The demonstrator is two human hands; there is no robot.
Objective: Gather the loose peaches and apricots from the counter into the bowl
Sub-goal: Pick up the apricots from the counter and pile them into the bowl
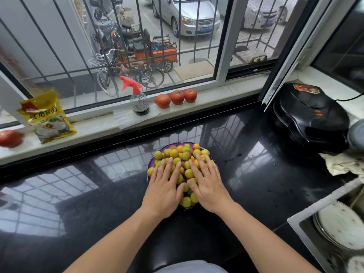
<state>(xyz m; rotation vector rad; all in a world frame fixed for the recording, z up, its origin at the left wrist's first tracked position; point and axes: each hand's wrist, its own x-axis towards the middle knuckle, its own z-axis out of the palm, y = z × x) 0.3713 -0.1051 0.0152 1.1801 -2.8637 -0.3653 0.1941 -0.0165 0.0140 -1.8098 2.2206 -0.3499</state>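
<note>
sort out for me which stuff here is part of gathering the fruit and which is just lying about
Part of the job:
purple bowl
heaped peaches and apricots
left hand and right hand, both flat on the fruit

Just lying about:
spray bottle
three tomatoes on the sill
yellow packet
black electric pan

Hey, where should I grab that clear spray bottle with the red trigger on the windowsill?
Probably wrap a hand around the clear spray bottle at its narrow neck just under the red trigger head, coming from the counter side. It stands upright, its body bulges wide below, and the window blocks the back.
</note>
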